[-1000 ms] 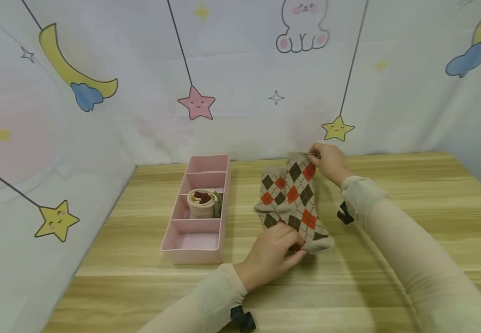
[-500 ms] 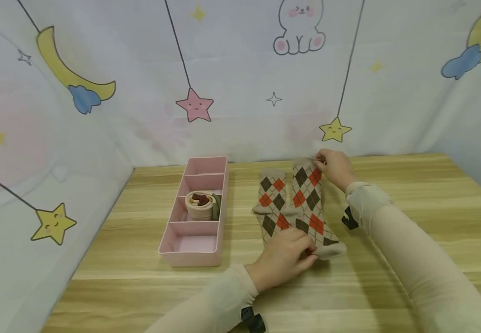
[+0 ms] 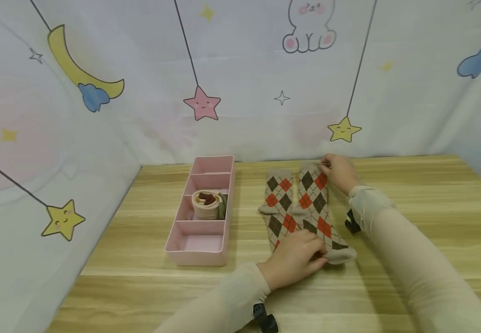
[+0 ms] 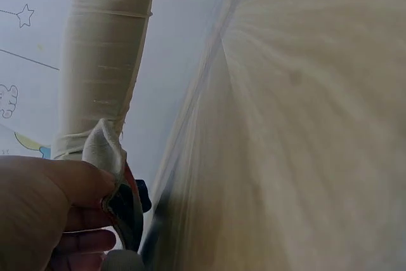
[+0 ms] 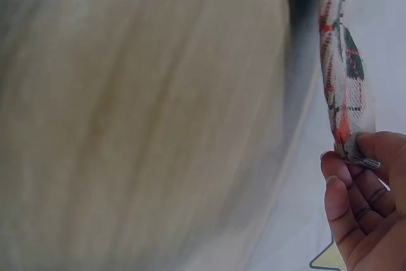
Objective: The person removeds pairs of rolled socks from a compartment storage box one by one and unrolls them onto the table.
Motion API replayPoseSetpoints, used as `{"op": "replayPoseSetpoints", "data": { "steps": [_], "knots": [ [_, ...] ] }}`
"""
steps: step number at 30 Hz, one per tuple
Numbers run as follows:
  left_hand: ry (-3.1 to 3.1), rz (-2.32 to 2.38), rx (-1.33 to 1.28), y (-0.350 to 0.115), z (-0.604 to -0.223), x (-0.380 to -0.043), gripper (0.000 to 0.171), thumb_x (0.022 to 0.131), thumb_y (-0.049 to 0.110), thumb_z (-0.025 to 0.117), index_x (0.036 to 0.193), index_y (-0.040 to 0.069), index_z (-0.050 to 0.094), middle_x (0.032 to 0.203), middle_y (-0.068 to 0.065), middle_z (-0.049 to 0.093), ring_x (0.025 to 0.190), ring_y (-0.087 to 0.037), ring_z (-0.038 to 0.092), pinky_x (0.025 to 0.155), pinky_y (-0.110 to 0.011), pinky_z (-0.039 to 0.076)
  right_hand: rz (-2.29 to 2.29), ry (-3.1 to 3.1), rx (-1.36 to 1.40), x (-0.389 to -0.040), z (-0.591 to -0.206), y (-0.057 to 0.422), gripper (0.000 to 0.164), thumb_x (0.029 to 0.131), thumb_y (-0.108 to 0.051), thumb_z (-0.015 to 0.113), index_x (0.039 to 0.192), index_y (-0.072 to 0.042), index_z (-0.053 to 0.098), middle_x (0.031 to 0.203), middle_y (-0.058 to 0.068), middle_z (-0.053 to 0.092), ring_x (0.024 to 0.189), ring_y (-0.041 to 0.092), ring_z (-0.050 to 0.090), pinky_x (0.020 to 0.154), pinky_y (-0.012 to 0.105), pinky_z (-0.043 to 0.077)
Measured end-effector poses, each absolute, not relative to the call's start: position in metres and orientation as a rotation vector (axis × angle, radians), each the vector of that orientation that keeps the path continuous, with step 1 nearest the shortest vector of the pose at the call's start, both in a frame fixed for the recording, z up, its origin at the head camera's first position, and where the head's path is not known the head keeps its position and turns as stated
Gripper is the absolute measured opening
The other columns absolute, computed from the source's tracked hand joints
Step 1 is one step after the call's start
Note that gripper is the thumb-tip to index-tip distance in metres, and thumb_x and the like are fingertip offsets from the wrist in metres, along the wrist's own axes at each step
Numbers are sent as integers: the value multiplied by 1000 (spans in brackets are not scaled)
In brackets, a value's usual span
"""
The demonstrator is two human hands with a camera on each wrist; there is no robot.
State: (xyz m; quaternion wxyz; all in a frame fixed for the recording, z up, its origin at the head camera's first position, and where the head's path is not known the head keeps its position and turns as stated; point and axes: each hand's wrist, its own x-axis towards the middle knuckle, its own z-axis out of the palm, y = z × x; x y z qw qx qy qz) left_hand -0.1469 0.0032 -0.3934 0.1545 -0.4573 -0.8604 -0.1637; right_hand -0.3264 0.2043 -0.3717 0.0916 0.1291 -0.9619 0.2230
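Observation:
Two beige argyle socks with red and dark diamonds lie side by side on the table. My right hand point(image 3: 340, 172) pinches the cuff corner of the right sock point(image 3: 318, 202) between thumb and fingers; the right wrist view shows this cuff point(image 5: 358, 150) up close. Near the toe of that same sock, my left hand point(image 3: 294, 259) pinches its edge, and in the left wrist view the sock's fabric point(image 4: 104, 150) is between thumb and fingers. The left sock point(image 3: 279, 192) lies flat, its toe end hidden behind my left hand.
To the left stands a pink box point(image 3: 229, 231) with several compartments in a row. A rolled cream bundle point(image 3: 205, 209) with dark red and green parts sits in one of them. Behind the wood-grain table point(image 3: 132, 240) hangs a printed cloth point(image 3: 244, 134).
Both hands have moved right and slightly nearer with the right sock. It overlapped the left sock's upper part before; now a narrow gap shows between their cuffs.

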Motion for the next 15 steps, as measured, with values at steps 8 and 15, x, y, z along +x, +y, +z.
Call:
{"op": "replayPoseSetpoints", "data": {
  "steps": [8, 15],
  "knots": [
    [-2547, -381, -1377, 6, -398, -149, 9, 86, 30, 71, 90, 22, 70, 91, 12, 68, 86, -3, 57, 77, -13, 41, 662, -2930, 359, -327, -373, 207, 22, 97, -15, 55, 106, 3, 62, 103, 23, 68, 92, 36, 63, 85, 49, 48],
    [-2587, -371, -1394, 3, -399, -148, 10, 86, 30, 71, 92, 22, 70, 97, 10, 67, 92, -5, 57, 83, -16, 42, 684, -3020, 350, -330, -375, 210, 25, 97, -14, 54, 113, 5, 57, 107, 25, 66, 96, 38, 63, 86, 50, 48]
  ]
}}
